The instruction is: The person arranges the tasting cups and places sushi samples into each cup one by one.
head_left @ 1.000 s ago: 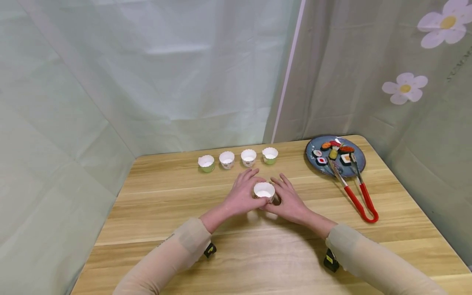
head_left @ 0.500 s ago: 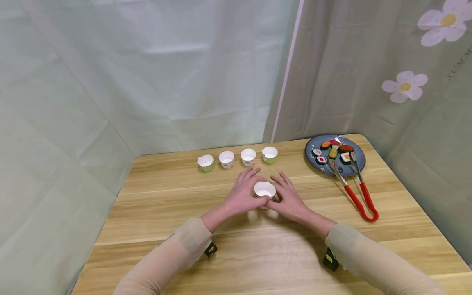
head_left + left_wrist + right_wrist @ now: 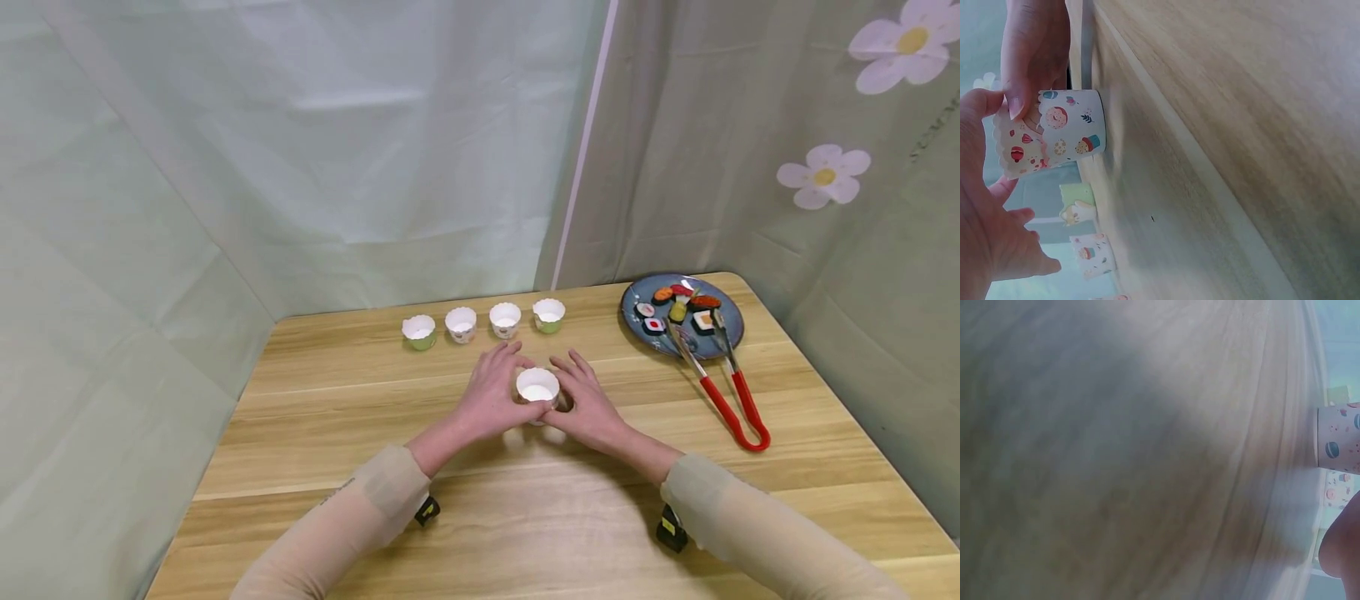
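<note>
In the middle of the table, a white paper baking cup (image 3: 537, 386) with a scalloped rim is held between both hands. The left hand (image 3: 491, 397) grips its left side, thumb in front, and the right hand (image 3: 590, 410) grips the other side. The left wrist view shows cupcake prints on the paper cup (image 3: 1072, 128) and two scalloped edges, one cup seemingly nested inside another. It stands upright; whether its base touches the table cannot be told. In the right wrist view, part of the printed cup (image 3: 1340, 437) shows at the right edge.
Several similar cups, including a green one (image 3: 420, 333), stand in a row along the back. At the back right, a blue plate (image 3: 637, 292) bears sushi pieces, with red-handled tongs (image 3: 720, 406) resting on it. Curtains surround the wooden table (image 3: 315, 417).
Both hands stay around the cup with only slight finger shifts. The row of cups, plate and tongs have not moved.
</note>
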`<action>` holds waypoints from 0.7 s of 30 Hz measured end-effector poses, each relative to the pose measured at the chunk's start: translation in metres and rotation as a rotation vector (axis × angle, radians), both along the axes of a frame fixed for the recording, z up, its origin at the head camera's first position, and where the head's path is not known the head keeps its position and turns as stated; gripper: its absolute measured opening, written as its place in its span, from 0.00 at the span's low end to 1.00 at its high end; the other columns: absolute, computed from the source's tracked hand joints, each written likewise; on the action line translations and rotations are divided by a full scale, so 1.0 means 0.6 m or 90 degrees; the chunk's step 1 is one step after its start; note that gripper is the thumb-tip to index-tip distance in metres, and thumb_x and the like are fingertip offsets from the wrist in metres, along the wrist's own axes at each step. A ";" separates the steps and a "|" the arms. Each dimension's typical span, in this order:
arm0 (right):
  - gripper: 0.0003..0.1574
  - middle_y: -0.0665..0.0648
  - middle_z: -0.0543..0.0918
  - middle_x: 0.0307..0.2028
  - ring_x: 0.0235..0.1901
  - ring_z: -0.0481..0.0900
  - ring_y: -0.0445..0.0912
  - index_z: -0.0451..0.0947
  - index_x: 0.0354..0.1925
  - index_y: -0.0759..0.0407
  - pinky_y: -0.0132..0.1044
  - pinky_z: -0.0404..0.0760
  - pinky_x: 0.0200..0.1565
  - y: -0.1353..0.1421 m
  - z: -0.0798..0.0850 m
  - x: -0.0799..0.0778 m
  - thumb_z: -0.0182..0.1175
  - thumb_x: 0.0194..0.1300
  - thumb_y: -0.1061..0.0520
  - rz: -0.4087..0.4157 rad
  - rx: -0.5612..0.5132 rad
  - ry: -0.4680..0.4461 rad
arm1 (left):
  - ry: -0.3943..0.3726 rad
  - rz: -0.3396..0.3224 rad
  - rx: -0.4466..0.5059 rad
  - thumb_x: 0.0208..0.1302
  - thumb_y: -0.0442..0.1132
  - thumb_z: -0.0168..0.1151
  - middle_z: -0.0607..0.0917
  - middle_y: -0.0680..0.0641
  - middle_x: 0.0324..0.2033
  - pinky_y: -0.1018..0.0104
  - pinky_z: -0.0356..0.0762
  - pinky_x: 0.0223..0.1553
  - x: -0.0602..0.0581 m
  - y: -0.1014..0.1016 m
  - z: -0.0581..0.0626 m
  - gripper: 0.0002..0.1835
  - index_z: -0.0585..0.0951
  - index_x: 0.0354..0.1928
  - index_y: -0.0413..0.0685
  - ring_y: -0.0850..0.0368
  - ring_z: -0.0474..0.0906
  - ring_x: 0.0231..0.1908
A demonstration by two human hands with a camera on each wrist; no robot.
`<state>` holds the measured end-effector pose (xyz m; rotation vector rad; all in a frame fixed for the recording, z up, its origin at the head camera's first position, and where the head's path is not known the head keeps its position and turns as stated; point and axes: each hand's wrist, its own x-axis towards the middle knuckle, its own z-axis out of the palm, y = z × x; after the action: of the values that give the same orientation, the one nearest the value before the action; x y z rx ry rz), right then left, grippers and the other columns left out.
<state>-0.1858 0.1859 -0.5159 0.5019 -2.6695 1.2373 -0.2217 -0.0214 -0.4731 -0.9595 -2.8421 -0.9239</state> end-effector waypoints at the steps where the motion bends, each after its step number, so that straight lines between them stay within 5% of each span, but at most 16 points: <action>1: 0.34 0.65 0.67 0.73 0.78 0.43 0.61 0.81 0.59 0.52 0.69 0.46 0.72 0.000 0.000 0.000 0.74 0.56 0.43 -0.001 -0.001 0.000 | 0.002 0.003 -0.001 0.56 0.63 0.70 0.61 0.40 0.76 0.44 0.41 0.76 0.000 0.001 0.000 0.36 0.76 0.59 0.48 0.43 0.49 0.77; 21: 0.34 0.64 0.69 0.72 0.78 0.45 0.62 0.81 0.59 0.51 0.67 0.47 0.73 -0.002 -0.002 0.000 0.72 0.58 0.40 -0.008 0.026 0.016 | -0.009 0.023 0.010 0.52 0.57 0.69 0.63 0.42 0.76 0.45 0.38 0.77 -0.001 0.012 0.004 0.31 0.77 0.54 0.48 0.48 0.47 0.78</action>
<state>-0.1855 0.1844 -0.5171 0.5019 -2.6775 1.1686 -0.2222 -0.0143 -0.4706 -0.9017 -2.8498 -0.9514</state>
